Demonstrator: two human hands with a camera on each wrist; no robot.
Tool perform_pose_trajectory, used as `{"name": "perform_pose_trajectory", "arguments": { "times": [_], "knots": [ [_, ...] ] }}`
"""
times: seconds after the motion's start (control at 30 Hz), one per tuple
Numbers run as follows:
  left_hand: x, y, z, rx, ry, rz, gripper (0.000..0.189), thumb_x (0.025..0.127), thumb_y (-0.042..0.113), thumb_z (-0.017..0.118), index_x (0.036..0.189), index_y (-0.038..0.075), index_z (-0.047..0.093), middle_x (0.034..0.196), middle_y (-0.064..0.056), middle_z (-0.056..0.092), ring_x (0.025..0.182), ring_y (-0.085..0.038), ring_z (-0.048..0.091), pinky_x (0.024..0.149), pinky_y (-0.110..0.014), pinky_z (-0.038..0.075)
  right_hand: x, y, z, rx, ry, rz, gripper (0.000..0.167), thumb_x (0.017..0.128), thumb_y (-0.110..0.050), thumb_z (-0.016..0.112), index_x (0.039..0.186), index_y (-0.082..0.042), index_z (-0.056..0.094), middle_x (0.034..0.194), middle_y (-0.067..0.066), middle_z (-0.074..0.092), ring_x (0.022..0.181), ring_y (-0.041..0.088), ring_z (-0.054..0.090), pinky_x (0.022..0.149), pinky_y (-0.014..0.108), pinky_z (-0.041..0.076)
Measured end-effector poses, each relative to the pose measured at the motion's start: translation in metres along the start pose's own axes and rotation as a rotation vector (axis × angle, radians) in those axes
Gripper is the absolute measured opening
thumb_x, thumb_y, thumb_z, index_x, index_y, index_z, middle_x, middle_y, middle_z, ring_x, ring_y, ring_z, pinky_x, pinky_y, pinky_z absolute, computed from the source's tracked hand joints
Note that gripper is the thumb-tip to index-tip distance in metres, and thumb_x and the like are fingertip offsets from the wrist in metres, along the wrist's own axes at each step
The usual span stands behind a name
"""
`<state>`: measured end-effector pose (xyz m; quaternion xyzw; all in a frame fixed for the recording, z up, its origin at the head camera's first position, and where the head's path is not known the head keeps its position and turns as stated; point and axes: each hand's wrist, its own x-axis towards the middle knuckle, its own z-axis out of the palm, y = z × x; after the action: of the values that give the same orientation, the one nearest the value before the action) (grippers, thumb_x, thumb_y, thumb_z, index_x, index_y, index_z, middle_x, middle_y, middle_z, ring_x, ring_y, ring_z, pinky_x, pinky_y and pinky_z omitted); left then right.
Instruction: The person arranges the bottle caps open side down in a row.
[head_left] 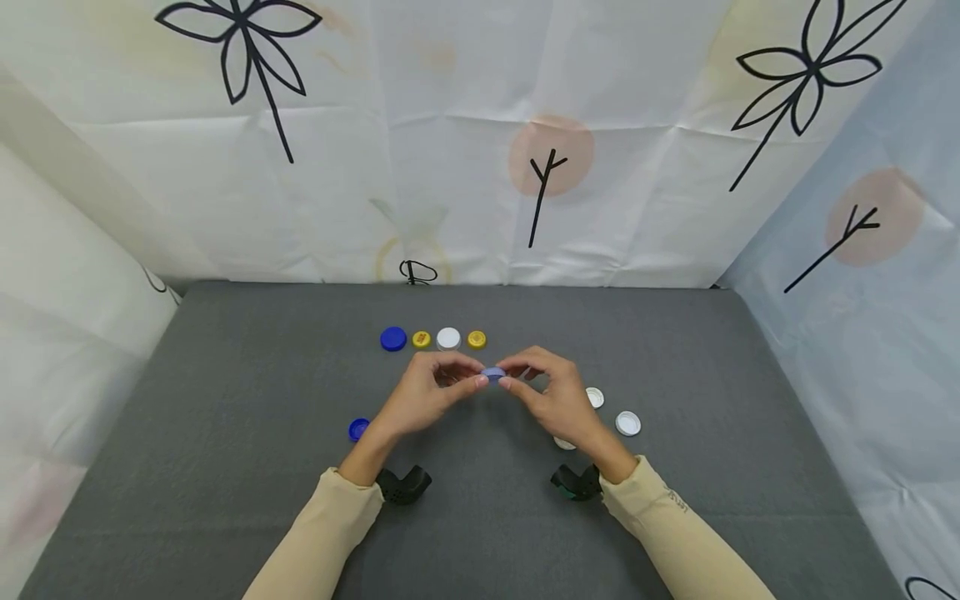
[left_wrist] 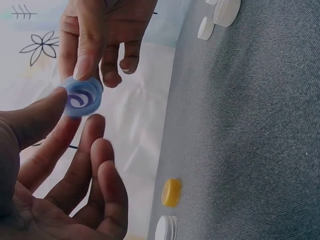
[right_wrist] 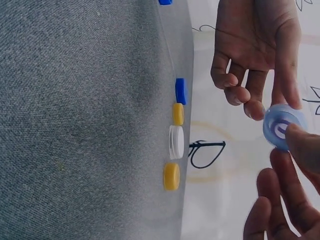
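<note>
A light blue bottle cap (head_left: 493,373) is held above the table between both hands. My left hand (head_left: 429,393) pinches its left edge with thumb and fingers. From the other side my right hand (head_left: 553,398) pinches the right edge the same way. In the left wrist view the hollow inner side of the blue cap (left_wrist: 90,106) shows, with rings in it. Just beyond the hands stands a row: a dark blue cap (head_left: 393,338), a yellow cap (head_left: 422,339), a white cap (head_left: 448,338) and another yellow cap (head_left: 476,339).
A blue cap (head_left: 359,428) lies partly behind the left wrist. White caps lie by the right forearm, among them one farther right (head_left: 627,423). Black wrist mounts (head_left: 405,486) sit at both cuffs. Patterned cloth walls border the grey table (head_left: 225,417).
</note>
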<state>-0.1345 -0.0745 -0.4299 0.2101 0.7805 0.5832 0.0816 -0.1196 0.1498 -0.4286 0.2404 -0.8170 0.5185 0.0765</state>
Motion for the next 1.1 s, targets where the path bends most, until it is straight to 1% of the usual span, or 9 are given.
{"name": "perform_pose_trajectory", "arguments": {
  "times": [0.17, 0.23, 0.4, 0.63, 0.73, 0.83, 0.9, 1.03, 1.1],
  "knots": [
    [0.0, 0.0, -0.001, -0.069, -0.025, -0.042, 0.023, 0.096, 0.015, 0.073, 0.113, 0.0, 0.074, 0.099, -0.01, 0.074, 0.091, -0.031, 0.071, 0.077, -0.031, 0.057, 0.001, -0.001, 0.001, 0.06, 0.038, -0.044, 0.019, 0.087, 0.0, 0.079, 0.105, -0.005, 0.078, 0.098, 0.006, 0.073, 0.088, 0.027, 0.064, 0.078, 0.046, 0.051],
    [0.001, 0.0, -0.001, -0.088, -0.024, -0.052, 0.024, 0.095, 0.014, 0.074, 0.115, -0.001, 0.073, 0.1, -0.01, 0.074, 0.092, -0.029, 0.071, 0.079, -0.031, 0.057, 0.001, 0.0, 0.0, 0.066, 0.026, -0.04, 0.021, 0.087, 0.0, 0.079, 0.107, -0.005, 0.078, 0.099, 0.007, 0.073, 0.089, 0.03, 0.064, 0.077, 0.045, 0.052],
    [0.002, 0.001, -0.001, -0.085, -0.001, -0.036, 0.026, 0.091, 0.012, 0.078, 0.114, 0.001, 0.073, 0.1, -0.009, 0.073, 0.091, -0.022, 0.069, 0.082, -0.036, 0.056, 0.002, 0.0, -0.004, 0.04, -0.047, 0.016, 0.026, 0.088, -0.005, 0.078, 0.114, -0.005, 0.076, 0.103, 0.005, 0.071, 0.092, 0.024, 0.066, 0.079, 0.041, 0.055],
    [0.007, 0.0, 0.003, 0.063, 0.03, 0.035, 0.029, 0.087, 0.014, 0.083, 0.114, 0.005, 0.074, 0.107, -0.005, 0.072, 0.097, -0.025, 0.066, 0.085, -0.047, 0.054, 0.008, 0.006, -0.009, 0.026, -0.127, 0.07, 0.032, 0.088, -0.007, 0.08, 0.119, -0.003, 0.073, 0.104, 0.007, 0.07, 0.093, 0.025, 0.066, 0.079, 0.04, 0.056],
    [0.014, -0.001, 0.005, 0.159, 0.032, 0.041, 0.03, 0.088, 0.016, 0.083, 0.115, 0.006, 0.074, 0.107, -0.004, 0.072, 0.099, -0.027, 0.066, 0.086, -0.046, 0.053, 0.013, 0.01, -0.012, 0.008, -0.144, 0.091, 0.032, 0.087, -0.007, 0.081, 0.118, -0.003, 0.073, 0.103, 0.007, 0.07, 0.094, 0.026, 0.066, 0.079, 0.042, 0.056],
    [0.023, -0.002, 0.006, 0.258, 0.012, 0.052, 0.029, 0.088, 0.018, 0.082, 0.114, 0.007, 0.075, 0.106, -0.003, 0.072, 0.1, -0.028, 0.064, 0.087, -0.044, 0.052, 0.018, 0.014, -0.015, -0.025, -0.156, 0.1, 0.032, 0.086, -0.007, 0.082, 0.117, -0.002, 0.073, 0.103, 0.008, 0.07, 0.094, 0.028, 0.066, 0.079, 0.044, 0.056],
    [0.03, -0.003, 0.006, 0.316, -0.005, 0.079, 0.028, 0.089, 0.018, 0.082, 0.113, 0.007, 0.075, 0.105, -0.002, 0.072, 0.101, -0.027, 0.063, 0.087, -0.043, 0.05, 0.023, 0.018, -0.017, -0.047, -0.162, 0.098, 0.031, 0.086, -0.006, 0.082, 0.116, -0.001, 0.073, 0.103, 0.009, 0.07, 0.093, 0.03, 0.066, 0.079, 0.046, 0.056],
    [0.047, -0.006, 0.004, 0.373, -0.03, 0.134, 0.025, 0.087, 0.016, 0.083, 0.109, 0.007, 0.076, 0.104, -0.003, 0.073, 0.102, -0.029, 0.063, 0.09, -0.045, 0.046, 0.033, 0.025, -0.021, -0.112, -0.188, 0.098, 0.031, 0.087, -0.005, 0.081, 0.116, 0.0, 0.073, 0.105, 0.013, 0.07, 0.094, 0.033, 0.066, 0.08, 0.05, 0.056],
    [0.055, -0.009, 0.003, 0.389, -0.038, 0.131, 0.024, 0.087, 0.016, 0.083, 0.109, 0.007, 0.077, 0.105, -0.004, 0.074, 0.103, -0.031, 0.062, 0.091, -0.045, 0.044, 0.038, 0.027, -0.023, -0.147, -0.203, 0.12, 0.031, 0.087, -0.007, 0.081, 0.117, 0.0, 0.072, 0.106, 0.013, 0.07, 0.095, 0.032, 0.066, 0.081, 0.05, 0.055]
  ]
}}
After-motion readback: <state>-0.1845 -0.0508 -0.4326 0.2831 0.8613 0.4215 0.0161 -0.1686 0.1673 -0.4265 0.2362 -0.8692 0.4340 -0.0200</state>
